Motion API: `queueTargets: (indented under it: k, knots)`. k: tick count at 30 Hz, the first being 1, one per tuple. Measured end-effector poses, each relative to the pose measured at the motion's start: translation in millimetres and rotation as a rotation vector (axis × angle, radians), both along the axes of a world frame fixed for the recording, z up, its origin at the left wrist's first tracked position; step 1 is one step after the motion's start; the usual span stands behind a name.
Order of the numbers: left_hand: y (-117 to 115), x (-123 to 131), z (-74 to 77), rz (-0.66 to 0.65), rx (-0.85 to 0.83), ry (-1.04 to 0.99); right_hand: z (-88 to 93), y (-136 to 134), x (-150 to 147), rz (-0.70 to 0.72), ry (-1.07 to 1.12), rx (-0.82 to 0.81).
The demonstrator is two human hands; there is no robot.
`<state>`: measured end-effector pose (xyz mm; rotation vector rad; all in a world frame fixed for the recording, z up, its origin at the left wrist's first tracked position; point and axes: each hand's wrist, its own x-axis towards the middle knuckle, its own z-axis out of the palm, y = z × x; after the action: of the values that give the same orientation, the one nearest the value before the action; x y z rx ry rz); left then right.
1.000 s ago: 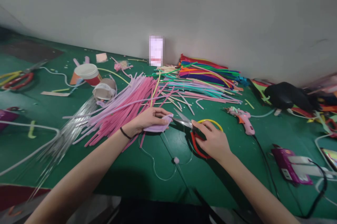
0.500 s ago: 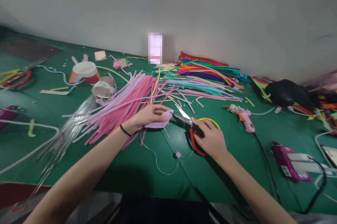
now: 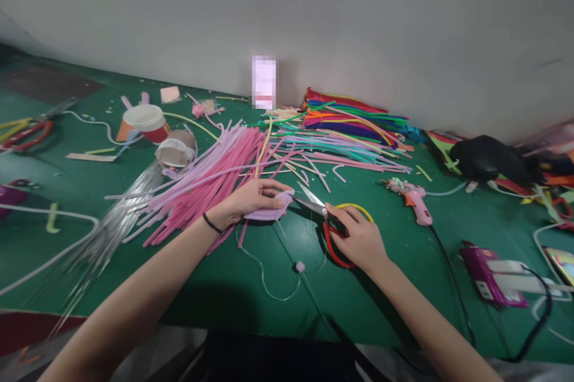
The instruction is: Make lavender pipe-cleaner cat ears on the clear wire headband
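My left hand point(image 3: 259, 195) is closed on a lilac pipe-cleaner piece point(image 3: 268, 213), a flat shape with a pointed right end. Scissors point(image 3: 314, 201) with one red and one yellow handle loop are in my right hand point(image 3: 357, 232). Their blades stand apart, and the lower blade's tip meets or nearly meets the right end of the lilac piece. A thin stem runs down from that piece past a small pale pink ball point(image 3: 300, 266). Loops of thin clear thread point(image 3: 264, 279) lie near it on the green table.
Pink pipe cleaners point(image 3: 210, 202) and clear strips point(image 3: 110, 226) lie left. Multicoloured pipe cleaners point(image 3: 354, 122) are stacked behind, near a blurred bright screen point(image 3: 264, 82). A pink glue gun point(image 3: 415, 199) and purple power strip point(image 3: 491, 277) sit right; a paper cup point(image 3: 146, 122) stands left.
The lilac piece has tilted slightly in my left hand, and the pink ball has shifted a little left. Both hands stay almost where they were, the scissors still parted.
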<state>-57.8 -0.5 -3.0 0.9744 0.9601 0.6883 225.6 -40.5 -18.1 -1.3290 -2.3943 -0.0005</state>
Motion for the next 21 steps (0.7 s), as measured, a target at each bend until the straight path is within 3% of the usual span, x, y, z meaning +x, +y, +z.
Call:
queueTargets:
  k: [6,13,21]
  knots:
    - [-1,2,5.6,0.022,-0.037,-0.021,-2.9,4,8,0.023,-0.097,0.179]
    - [2,0,1.2,0.011,-0.046,-0.049,1.1,14,17,0.088,-0.277,0.273]
    - [5,-3,-1.2,0.032,-0.088,-0.108,20.1,32,22,0.191,-0.406,0.484]
